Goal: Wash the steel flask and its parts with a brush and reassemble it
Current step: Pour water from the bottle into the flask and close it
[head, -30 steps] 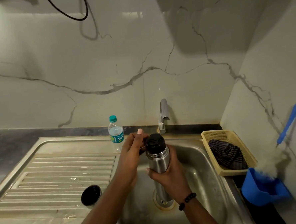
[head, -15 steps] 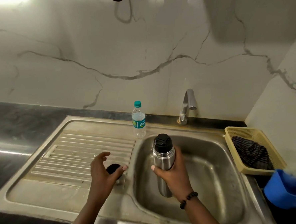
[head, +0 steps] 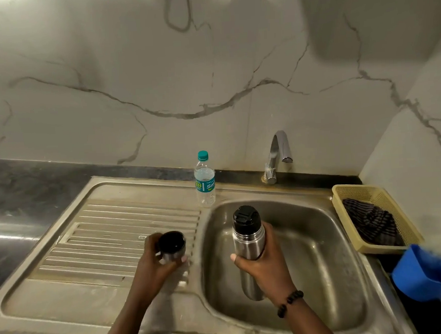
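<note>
Now the left hand (head: pixel 153 264) grips the cup lid (head: pixel 171 244) left of the flask (head: pixel 248 245); the right hand (head: pixel 265 264) grips the flask's body. Seat the lid squarely over the black stopper (head: pixel 245 218), then twist.

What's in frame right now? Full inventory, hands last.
steel flask: 1, silver with black stopper, held upright over the sink basin
flask cup: 1, steel, dark inside, over the drainboard
sink: 1, steel, basin right, ribbed drainboard left
tap: 1, chrome, behind basin
water bottle: 1, clear with teal cap, back rim of sink
basket: 1, yellow, right of basin
cloth: 1, dark striped, in basket
scoop: 1, blue, far right
left hand: grips flask cup
right hand: grips steel flask
</note>
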